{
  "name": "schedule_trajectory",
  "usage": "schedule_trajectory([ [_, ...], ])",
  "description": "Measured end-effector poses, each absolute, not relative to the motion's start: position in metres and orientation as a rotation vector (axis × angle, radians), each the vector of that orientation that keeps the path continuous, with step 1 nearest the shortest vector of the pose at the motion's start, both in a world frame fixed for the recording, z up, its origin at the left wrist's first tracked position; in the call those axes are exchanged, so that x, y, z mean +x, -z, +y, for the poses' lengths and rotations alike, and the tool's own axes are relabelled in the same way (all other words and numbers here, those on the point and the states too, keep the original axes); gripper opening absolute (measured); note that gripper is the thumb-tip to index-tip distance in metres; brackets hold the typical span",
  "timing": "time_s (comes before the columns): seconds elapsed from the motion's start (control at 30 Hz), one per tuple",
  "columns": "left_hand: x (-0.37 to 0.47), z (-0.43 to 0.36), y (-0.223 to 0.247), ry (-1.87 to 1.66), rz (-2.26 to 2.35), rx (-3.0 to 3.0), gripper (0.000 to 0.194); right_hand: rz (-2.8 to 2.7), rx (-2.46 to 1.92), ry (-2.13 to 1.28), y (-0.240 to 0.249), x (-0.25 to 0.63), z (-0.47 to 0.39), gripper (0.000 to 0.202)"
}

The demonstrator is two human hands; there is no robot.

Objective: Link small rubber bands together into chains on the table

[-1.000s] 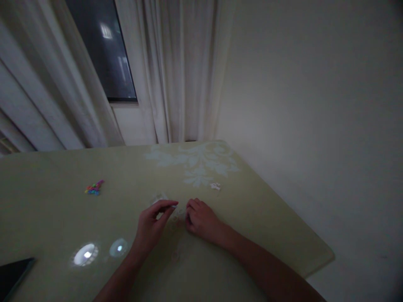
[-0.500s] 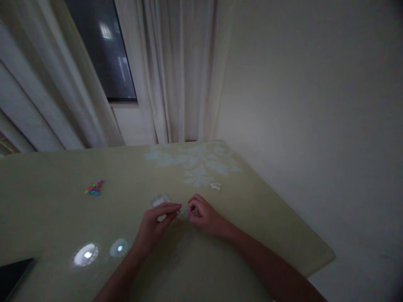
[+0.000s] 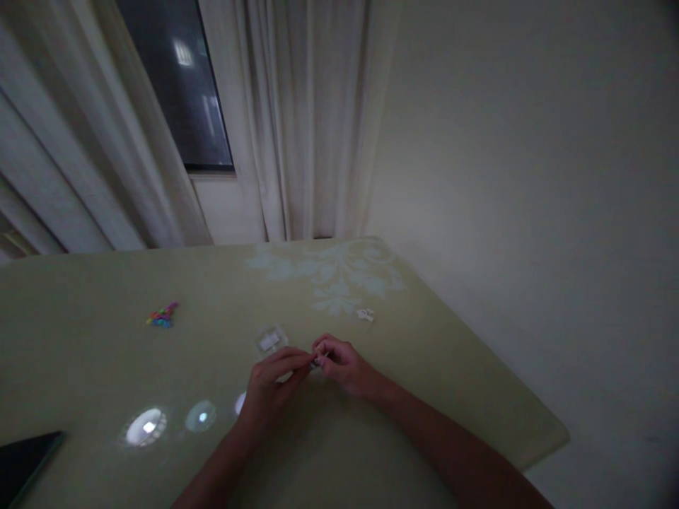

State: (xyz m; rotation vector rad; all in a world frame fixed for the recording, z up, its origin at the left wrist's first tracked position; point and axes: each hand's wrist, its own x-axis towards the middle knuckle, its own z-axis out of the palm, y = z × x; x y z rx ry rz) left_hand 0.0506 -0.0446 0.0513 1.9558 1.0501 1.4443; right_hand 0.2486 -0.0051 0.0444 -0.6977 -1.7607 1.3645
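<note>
My left hand (image 3: 276, 378) and my right hand (image 3: 342, 364) meet over the table, fingertips touching or nearly so. Both are closed in a pinch around a small whitish piece (image 3: 314, 363), too small and too covered by fingers to name. Just beyond my left hand lies a small clear plastic box (image 3: 270, 339) with something white in it. A few little white pieces (image 3: 366, 314) rest on the table past my right hand.
A pile of small multicoloured pieces (image 3: 163, 315) lies on the left of the pale table (image 3: 106, 353). A dark flat object (image 3: 26, 459) pokes in at the lower left. The wall (image 3: 503, 212) borders the table's right side; curtains (image 3: 312, 127) hang behind.
My hands have come together; the gap between their fingertips has closed. My left hand moved right and now uncovers more of the clear box. The view shifted slightly.
</note>
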Motion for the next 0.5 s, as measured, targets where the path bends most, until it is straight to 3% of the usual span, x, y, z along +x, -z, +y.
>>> schedule_trajectory([
  [0.2, 0.052, -0.046, -0.055, -1.456, 1.187, 1.991, 0.011, -1.671, -0.699, -1.348, -0.049, 0.251, -0.002, 0.034],
  [0.37, 0.047, -0.044, -0.056, -1.430, 1.297, 1.958, 0.013, -1.900, -0.902, -0.988, -0.056, 0.261, 0.000, 0.007],
  [0.5, 0.044, -0.041, -0.055, -1.479, 1.313, 1.929, 0.011, -2.162, -1.061, -0.689, -0.056, 0.267, 0.000, 0.011],
])
